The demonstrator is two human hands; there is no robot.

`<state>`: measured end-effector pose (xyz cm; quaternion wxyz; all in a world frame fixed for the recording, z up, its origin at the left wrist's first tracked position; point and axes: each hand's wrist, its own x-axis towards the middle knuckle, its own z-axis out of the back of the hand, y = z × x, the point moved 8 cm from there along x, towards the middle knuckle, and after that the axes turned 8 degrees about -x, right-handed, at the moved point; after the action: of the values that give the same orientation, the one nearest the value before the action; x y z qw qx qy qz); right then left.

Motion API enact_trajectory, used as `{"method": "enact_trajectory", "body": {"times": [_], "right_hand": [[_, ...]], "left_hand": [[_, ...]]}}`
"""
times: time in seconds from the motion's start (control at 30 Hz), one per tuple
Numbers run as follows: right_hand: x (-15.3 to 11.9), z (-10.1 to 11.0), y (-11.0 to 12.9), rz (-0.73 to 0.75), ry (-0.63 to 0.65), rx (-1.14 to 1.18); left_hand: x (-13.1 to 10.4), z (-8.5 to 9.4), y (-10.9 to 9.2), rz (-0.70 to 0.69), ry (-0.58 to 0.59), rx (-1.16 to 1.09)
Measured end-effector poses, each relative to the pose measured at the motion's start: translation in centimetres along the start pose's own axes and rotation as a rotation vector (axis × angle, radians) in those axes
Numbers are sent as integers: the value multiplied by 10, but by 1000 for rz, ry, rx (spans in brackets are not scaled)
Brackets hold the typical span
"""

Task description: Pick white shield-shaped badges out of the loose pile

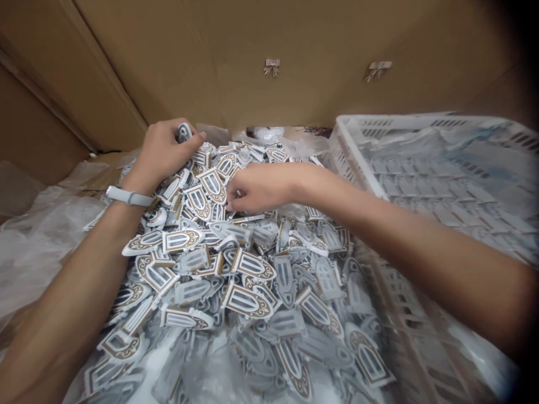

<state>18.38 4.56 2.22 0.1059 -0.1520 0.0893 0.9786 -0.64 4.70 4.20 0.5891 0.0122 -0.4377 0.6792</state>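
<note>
A heap of small arched window-shaped pieces (248,300), white with gold-brown scrollwork, spreads across the middle of the view. Some lie with their plain grey-white backs up. My left hand (162,148), wearing a pale wristband (129,196), is closed around a window-shaped piece (183,133) at the heap's far left; its end sticks up between thumb and fingers. Down in the heap, my right hand (259,188) has its fingers curled and pressed together, right beside an arched piece (213,186). Its fingertips are partly hidden, so what they hold is unclear.
To the right stands a white plastic basket (357,154) with rows of similar pieces and clear film inside. Cardboard walls (320,95) rise behind, bearing two small checked bows (272,68). Crumpled clear plastic (37,241) lies on the left.
</note>
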Motion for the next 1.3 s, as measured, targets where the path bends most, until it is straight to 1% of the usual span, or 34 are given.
{"method": "enact_trajectory", "body": {"times": [0.37, 0.93, 1.3], "right_hand": [[1, -1, -2, -2, -9, -1], [0, -1, -2, -16, -7, -12], [1, -2, -3, -18, -3, -10]], "left_hand": [[-1, 1, -2, 17, -2, 25], [0, -1, -1, 4, 10, 7], [0, -1, 1, -29, -4, 17]]}}
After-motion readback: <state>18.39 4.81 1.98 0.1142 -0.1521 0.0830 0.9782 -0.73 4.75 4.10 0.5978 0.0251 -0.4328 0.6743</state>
